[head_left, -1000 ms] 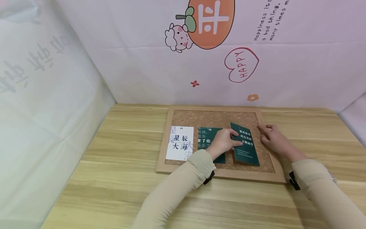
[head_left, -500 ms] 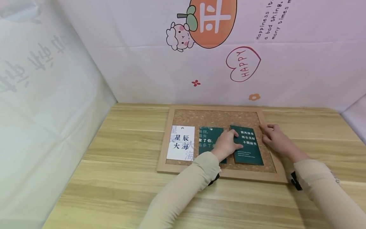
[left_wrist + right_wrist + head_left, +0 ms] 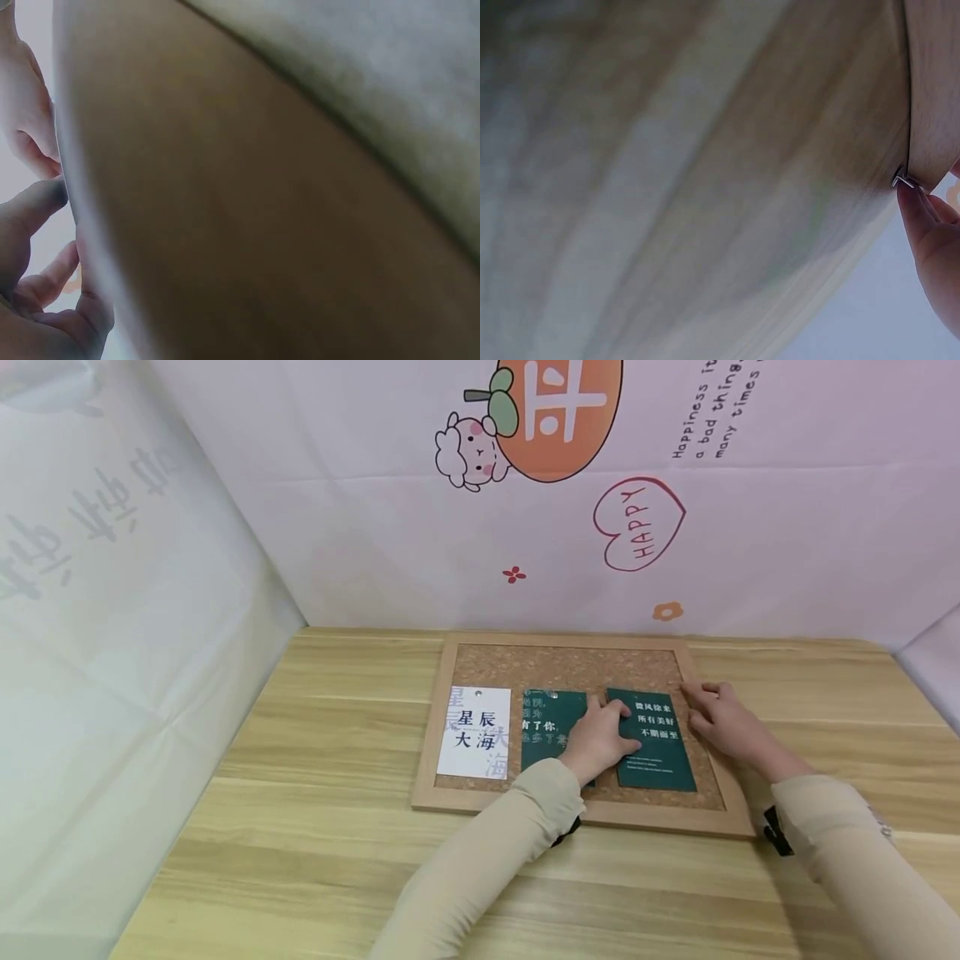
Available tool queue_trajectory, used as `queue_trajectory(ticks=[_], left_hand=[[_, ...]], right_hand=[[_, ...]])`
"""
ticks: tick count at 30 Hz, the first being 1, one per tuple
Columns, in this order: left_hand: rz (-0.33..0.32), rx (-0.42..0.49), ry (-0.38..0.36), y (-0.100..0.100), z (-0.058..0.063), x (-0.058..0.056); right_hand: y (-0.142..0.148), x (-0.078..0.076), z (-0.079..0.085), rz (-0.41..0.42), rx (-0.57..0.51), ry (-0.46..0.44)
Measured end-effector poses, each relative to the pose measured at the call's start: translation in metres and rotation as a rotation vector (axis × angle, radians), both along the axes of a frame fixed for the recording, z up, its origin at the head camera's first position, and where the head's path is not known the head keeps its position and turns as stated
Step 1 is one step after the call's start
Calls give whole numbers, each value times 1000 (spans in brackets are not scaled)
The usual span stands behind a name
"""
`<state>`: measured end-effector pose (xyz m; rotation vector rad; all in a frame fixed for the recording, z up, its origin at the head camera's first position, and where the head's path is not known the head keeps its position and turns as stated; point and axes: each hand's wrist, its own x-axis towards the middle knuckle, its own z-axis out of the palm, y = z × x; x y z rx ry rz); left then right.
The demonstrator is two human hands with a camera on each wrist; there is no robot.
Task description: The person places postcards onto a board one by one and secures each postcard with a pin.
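My left hand (image 3: 597, 739) reaches across the middle green card (image 3: 538, 752), partly covering it. Its thumb and forefinger touch the left edge of the right-hand green card (image 3: 656, 760), which has white lettering and lies on the framed corkboard (image 3: 491, 665). A white card (image 3: 472, 752) with dark characters lies at the left. At the board's right edge, my right hand (image 3: 723, 724) grips the wooden frame between thumb and fingers. In the right wrist view the thumb (image 3: 926, 225) sits against a small silvery metal piece (image 3: 903, 180) at the wood edge.
The board lies on a wood-grain table (image 3: 300, 827), close to a printed white cloth (image 3: 375, 560) behind it. Another white cloth (image 3: 150, 652) hangs at the left. Both sleeved forearms cross the table's front part.
The right-hand green card has come down from a tilted position to lie on the board, shifting slightly right. My left hand has moved right with it. The right hand keeps its place.
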<state>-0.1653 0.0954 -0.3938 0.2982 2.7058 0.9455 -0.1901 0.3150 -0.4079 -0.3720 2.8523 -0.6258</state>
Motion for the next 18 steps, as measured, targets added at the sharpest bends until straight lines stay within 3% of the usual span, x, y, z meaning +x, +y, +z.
queue_trajectory(ticks=[9,18], left_hand=[[-40,-71,24,1,0,1],[-51,-37,9,0,3,4]], right_hand=[[1,-1,-1,-23,-16,-13],[4,-2,1,-35,-57,22]])
